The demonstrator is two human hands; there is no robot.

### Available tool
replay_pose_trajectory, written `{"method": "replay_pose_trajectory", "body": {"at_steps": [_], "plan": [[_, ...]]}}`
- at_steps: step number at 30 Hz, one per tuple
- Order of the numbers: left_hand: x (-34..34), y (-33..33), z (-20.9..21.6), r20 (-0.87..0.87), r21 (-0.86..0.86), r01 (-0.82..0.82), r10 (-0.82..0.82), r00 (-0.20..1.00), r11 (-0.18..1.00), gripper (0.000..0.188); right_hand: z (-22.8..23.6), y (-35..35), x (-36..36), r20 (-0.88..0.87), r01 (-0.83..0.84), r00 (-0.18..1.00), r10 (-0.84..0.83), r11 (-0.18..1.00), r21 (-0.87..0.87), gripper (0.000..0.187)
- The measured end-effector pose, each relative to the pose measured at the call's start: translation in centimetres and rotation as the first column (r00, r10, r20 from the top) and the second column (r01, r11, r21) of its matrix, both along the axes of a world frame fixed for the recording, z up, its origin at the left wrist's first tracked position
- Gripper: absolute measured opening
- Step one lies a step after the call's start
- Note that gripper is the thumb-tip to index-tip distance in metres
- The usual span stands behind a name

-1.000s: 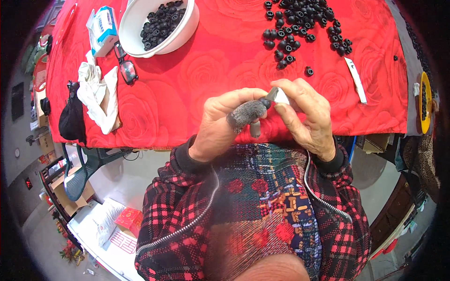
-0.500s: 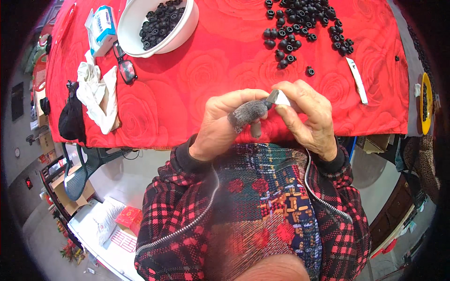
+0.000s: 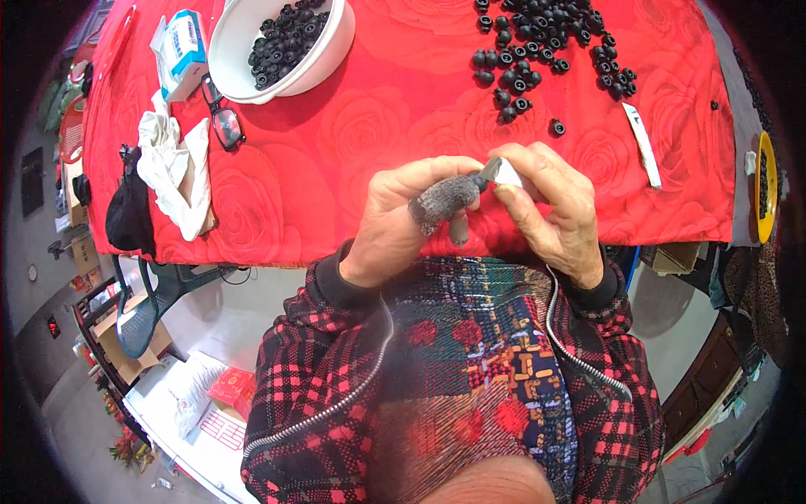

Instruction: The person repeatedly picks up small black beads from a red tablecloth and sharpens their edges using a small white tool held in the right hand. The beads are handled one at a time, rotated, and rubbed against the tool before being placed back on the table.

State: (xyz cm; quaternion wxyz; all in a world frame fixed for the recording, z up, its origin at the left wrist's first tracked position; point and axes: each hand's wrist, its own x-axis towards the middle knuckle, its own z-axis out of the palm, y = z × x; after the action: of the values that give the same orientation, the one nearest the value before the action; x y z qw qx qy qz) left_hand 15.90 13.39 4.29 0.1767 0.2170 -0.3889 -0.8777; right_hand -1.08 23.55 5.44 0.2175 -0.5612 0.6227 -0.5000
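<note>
Over the table's near edge, my left hand (image 3: 388, 217) is closed, with a dark grey knitted cover (image 3: 443, 202) around one finger. At its fingertips it pinches a small black part (image 3: 480, 181), mostly hidden by the fingers. My right hand (image 3: 564, 208) grips a short metal blade (image 3: 495, 169) with a white lower face or wrap, between thumb and fingers. The blade's edge meets the black part or lies right beside it. Beyond my hands, several loose black round parts (image 3: 522, 80) with holes are spread on the red cloth.
A white bowl (image 3: 332, 52) with black parts stands far left. Near it lie a blue-white packet (image 3: 183, 52), glasses (image 3: 227, 128), white cloth (image 3: 178, 172) and a black cloth item (image 3: 128, 210). A white strip (image 3: 641, 144) rests on the red tablecloth (image 3: 353, 143); a yellow tray (image 3: 766, 223) is far right.
The blade in my right hand has shifted slightly up and tilted, showing more of its metal face. My left hand stays almost in the same place.
</note>
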Motion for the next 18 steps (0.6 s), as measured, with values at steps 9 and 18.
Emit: {"method": "replay_pose_trajectory", "body": {"at_steps": [9,18], "plan": [[0.07,-0.1,0.1,0.018,-0.007,0.03,-0.029,0.999,1.0,0.03,0.03,-0.01,-0.16,-0.024,-0.006,1.0,0.005,1.0,-0.023,0.03],[0.04,-0.12,0.05,0.023,0.013,0.029,-0.03,0.999,0.999,0.03,-0.25,0.01,-0.37,-0.026,-0.027,0.999,0.026,0.999,-0.031,0.03]]}}
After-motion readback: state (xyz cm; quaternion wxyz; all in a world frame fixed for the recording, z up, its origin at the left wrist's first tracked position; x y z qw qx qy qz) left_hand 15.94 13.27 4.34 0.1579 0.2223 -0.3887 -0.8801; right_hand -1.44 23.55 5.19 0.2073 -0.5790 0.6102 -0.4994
